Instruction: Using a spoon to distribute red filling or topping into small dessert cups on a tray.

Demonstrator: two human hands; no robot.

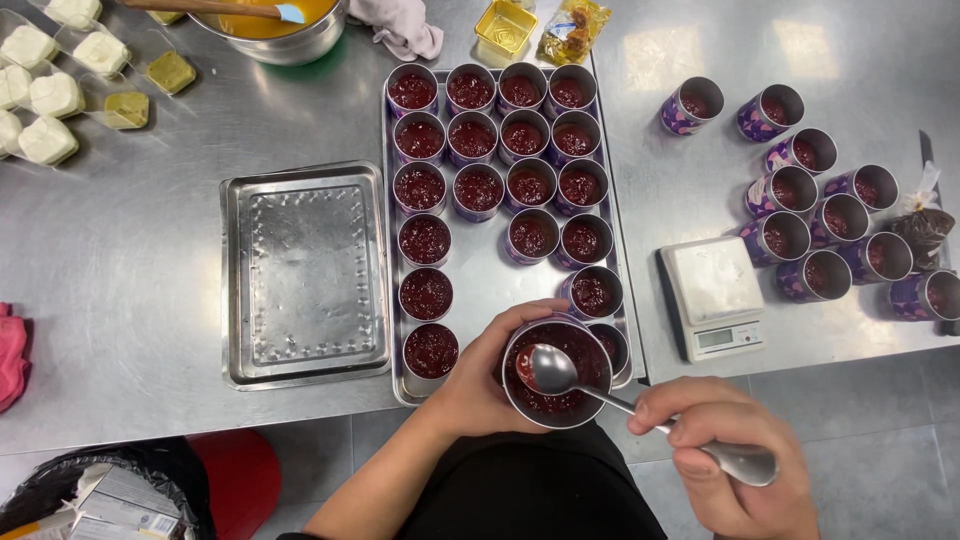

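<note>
Left hand (pixel 478 385) fingers grasp a cup (pixel 557 372) at the near edge of the tray (pixel 490 275), while right hand (pixel 735 455) fingers clench a spoon (pixel 640 408), its handle running near-right, its bowl resting in the cup's red filling.

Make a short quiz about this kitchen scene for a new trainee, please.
1. True or false: the left hand holds a round cup of dark red filling.
2. What does the right hand hold? A) knife B) metal spoon C) whisk
3. What stands just right of the filled tray?

Key: 1 true. 2 B. 3 A small white scale.
</note>
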